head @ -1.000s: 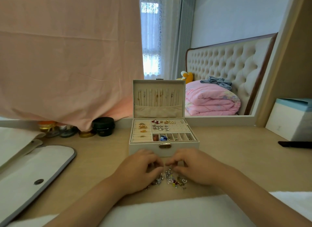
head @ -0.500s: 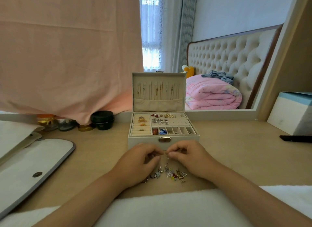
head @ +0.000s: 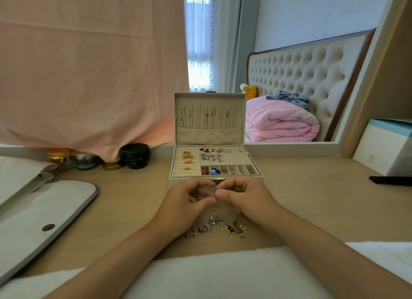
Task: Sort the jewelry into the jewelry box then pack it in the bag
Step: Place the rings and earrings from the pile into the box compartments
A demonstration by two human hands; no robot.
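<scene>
Head view: left hand (head: 187, 201) and right hand (head: 247, 198), both in a pinch on one thin dangling trinket (head: 215, 208).

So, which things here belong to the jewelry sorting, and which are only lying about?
Job: jewelry box, loose jewelry pile, white bag, left hand and right hand pinching a small dangling piece.
Lying about: black jar, gold jar, white-and-blue box, dark flat device, pink cloth.
</scene>
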